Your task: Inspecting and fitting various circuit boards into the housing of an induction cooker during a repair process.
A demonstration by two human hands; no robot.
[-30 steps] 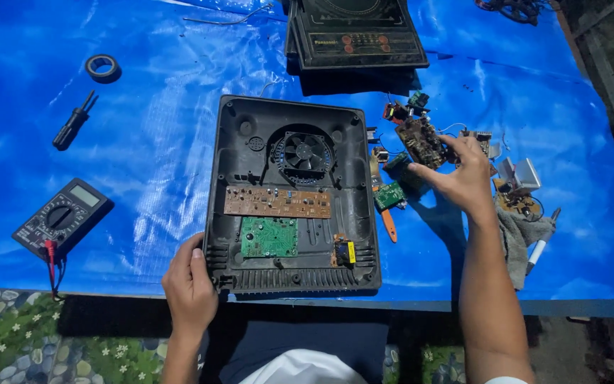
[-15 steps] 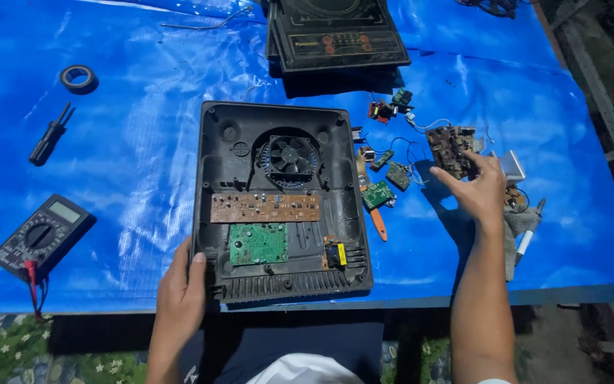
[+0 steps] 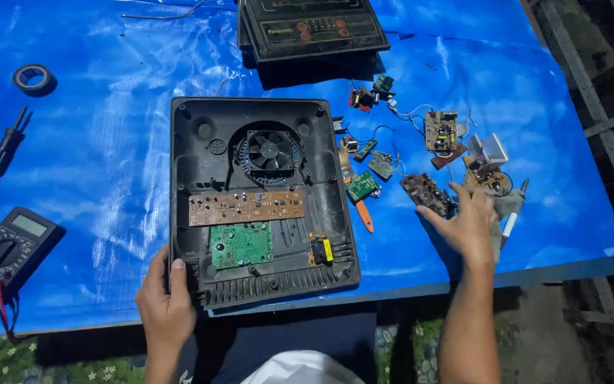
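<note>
An opened black cooker base (image 3: 261,203) lies in front of me, with a fan (image 3: 270,151), a brown circuit strip (image 3: 246,207) and a green circuit board (image 3: 241,244) inside. My left hand (image 3: 165,303) grips its near left corner. My right hand (image 3: 465,227) rests on the blue sheet to the right, fingers touching a dark circuit board (image 3: 427,193) that lies flat there.
Small boards and wired parts (image 3: 440,132) are scattered right of the base, with an orange-handled tool (image 3: 364,214). A multimeter (image 3: 8,250), a screwdriver (image 3: 5,144) and a tape roll (image 3: 34,78) lie left. A black cooker top (image 3: 310,30) sits at the back. The table edge runs close to me.
My right hand has brought the dark circuit board from farther back down toward me and laid it on the sheet. The left hand has stayed on the base's corner.
</note>
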